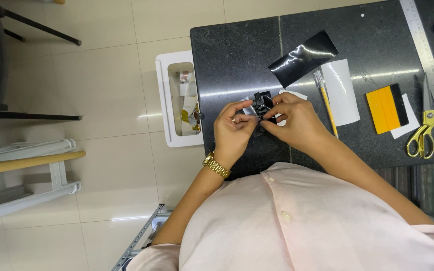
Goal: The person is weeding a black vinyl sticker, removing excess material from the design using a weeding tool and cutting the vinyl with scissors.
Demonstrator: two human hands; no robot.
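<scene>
Both the left hand (233, 129) and right hand (296, 120) pinch one small black part (262, 104), fingers closed on it. One white bin (165, 103) beside the table (237, 55) holds paper scraps; one pair of scissors (423, 133), one yellow squeegee (387, 109) lie apart

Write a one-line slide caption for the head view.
Both hands pinch a small black object over a dark table.

A craft workshop: dark stone worktable (237, 50) with steel ruler (425, 55), scissors (422, 131), squeegee (387, 108).

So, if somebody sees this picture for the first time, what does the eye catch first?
Probably both hands, left hand and right hand, pinching a small black object at the dark countertop's near edge. Next, the yellow squeegee and gold-handled scissors to the right.
</scene>
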